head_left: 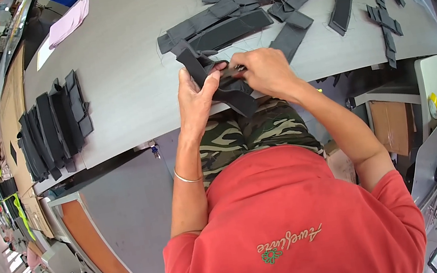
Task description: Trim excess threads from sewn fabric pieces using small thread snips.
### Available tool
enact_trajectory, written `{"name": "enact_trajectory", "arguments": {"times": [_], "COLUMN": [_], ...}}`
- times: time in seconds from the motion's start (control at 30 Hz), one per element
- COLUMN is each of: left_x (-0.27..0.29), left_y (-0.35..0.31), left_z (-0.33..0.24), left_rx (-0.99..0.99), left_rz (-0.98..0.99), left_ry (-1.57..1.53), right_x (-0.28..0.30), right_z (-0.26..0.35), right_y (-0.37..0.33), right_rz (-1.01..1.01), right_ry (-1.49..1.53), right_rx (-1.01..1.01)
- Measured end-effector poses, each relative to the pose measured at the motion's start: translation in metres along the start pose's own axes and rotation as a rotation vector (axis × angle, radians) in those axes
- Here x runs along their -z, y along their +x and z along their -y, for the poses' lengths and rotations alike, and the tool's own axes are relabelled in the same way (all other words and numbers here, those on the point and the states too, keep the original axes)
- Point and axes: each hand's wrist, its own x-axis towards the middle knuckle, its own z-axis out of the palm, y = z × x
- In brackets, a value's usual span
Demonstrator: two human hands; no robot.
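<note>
At the table's near edge, my left hand [196, 99] is closed on a dark grey fabric strip [240, 101], with the thumb on top. One end of the strip points up and away, while the other hangs over the edge above my lap. My right hand [267, 71] meets it from the right, fingers curled in a pinch. Something small and dark sits at those fingertips, too blurred to make out. Just beyond both hands lies a loose pile of similar dark strips [234, 31], with stray threads around it.
On the left stands a row of stacked dark strips [51, 130]. A single strip [341, 9] lies right of the pile, and more strips [383, 18] trail down the far right. Pink sheets [69, 23] rest at the back left. Below the table's right side is a cardboard box [392, 126].
</note>
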Motion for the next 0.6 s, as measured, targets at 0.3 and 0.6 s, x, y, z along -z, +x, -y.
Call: {"name": "enact_trajectory", "arguments": {"times": [0.3, 0.6], "left_x": [0.000, -0.002], "left_y": [-0.003, -0.002], "left_z": [0.003, 0.001], "left_rx": [0.005, 0.011], "left_rz": [-0.019, -0.014], "left_ry": [0.071, 0.095], "right_x": [0.034, 0.017], "right_z": [-0.008, -0.011], "right_y": [-0.017, -0.021], "right_rz": [-0.227, -0.069], "right_ry": [0.044, -0.067], "right_rx": [0.108, 0.165]}}
